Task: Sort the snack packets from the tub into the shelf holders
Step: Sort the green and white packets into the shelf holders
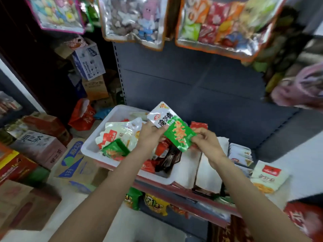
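Observation:
A white tub (90,147) sits on the shelf's front edge, holding several snack packets in white, red, green and dark wrappers. My left hand (150,135) holds a white packet (160,114) with black lettering above the tub. My right hand (206,140) pinches the right edge of a green packet (180,135) that overlaps the white one. Another green packet (115,149) lies in the tub at the front left. White shelf holders (209,173) stand right of the tub, one with a row of pale packets (240,154).
A white packet with a red logo (269,175) lies on the shelf at the right. Large bags of sweets (134,20) hang overhead. Cardboard boxes (38,145) crowd the floor at the left. More snack bags (155,203) fill the shelf below.

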### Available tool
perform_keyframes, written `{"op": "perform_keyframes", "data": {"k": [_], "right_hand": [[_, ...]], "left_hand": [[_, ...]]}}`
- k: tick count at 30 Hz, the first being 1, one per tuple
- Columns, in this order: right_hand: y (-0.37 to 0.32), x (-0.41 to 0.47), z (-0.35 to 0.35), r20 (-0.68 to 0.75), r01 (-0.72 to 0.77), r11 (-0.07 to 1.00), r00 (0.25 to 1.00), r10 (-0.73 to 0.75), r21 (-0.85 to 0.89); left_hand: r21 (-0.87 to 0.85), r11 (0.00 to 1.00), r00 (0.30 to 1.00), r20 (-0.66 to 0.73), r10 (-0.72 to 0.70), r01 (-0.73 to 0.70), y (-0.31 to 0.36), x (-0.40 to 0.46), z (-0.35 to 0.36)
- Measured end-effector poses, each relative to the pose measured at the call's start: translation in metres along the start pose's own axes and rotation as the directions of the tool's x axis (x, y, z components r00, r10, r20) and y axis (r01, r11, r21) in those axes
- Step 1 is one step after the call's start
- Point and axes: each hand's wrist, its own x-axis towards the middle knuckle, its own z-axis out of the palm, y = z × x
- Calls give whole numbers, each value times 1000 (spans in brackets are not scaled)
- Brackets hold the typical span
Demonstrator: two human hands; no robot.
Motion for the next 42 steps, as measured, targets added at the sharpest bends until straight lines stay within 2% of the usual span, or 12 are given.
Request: {"op": "perform_keyframes", "data": {"k": [5, 9, 11, 13, 15, 21, 23, 26, 30, 34, 37, 42], "right_hand": [[-2, -15, -77, 34, 185, 979, 983, -182, -87], [3, -21, -135, -82, 248, 956, 961, -263, -155], [10, -22, -164, -199, 258, 948, 935, -293, -186], [16, -24, -188, -274, 274, 943, 907, -319, -191], [18, -28, -205, -304, 308, 939, 889, -342, -155], [20, -32, -220, -295, 325, 946, 904, -308, 8], [21, -30, -219, -295, 328, 943, 907, -301, 46], [23, -29, -216, -296, 335, 939, 908, -297, 83], [29, -28, -210, -266, 310, 947, 923, -278, 88], [43, -20, -204, -174, 211, 946, 950, -258, -245], [48, -15, -203, -37, 140, 813, 980, -194, -565], [46, -17, -202, 98, 199, 750, 979, -178, -630]], "left_hand": [[153, 972, 931, 346, 117, -179, 3, -20, 86], [318, 898, 916, 357, 184, -304, -8, -25, 148], [502, 759, 889, 400, 222, -415, -18, -24, 172], [662, 526, 837, 504, 214, -533, -28, -25, 190], [717, 344, 792, 584, 180, -607, -31, -26, 205], [731, 204, 758, 636, 142, -651, -37, -30, 218], [730, 235, 766, 626, 147, -642, -39, -38, 213], [675, 415, 768, 631, 104, -611, -42, -46, 204], [633, 488, 746, 663, 58, -601, -46, -54, 195], [637, 507, 749, 662, 27, -581, -45, -56, 192], [638, 507, 748, 663, 20, -579, -43, -56, 191], [639, 506, 757, 651, 45, -580, -44, -54, 192]]}}
